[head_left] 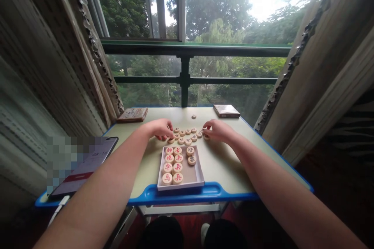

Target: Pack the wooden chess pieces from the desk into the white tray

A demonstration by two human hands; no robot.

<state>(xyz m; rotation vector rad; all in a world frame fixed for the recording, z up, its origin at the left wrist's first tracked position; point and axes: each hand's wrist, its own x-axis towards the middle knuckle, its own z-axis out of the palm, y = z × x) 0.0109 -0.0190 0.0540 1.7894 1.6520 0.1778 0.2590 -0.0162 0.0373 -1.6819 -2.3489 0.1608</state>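
Observation:
Fingers curled, my left hand (162,129) is at the left end of a cluster of round wooden xiangqi pieces (188,142). Its fingertips are on an edge xiangqi piece (171,140). At the cluster's right end, my right hand (215,129) is bent inward, with its fingers at another xiangqi piece (206,137) that they partly hide. Dark characters mark the clustered pieces. Nearer me lies a shallow white box (200,177). Two columns of red-marked pieces (178,168) fill its left side, and two dark-marked pieces (191,160) sit at its upper right.
A single piece (194,116) lies farther back on the blue-edged table (228,163). Flat boxes stand at the back left (133,114) and back right (226,111). A tablet (84,167) with a white cable rests at the left edge. Curtains and a railed window surround the table.

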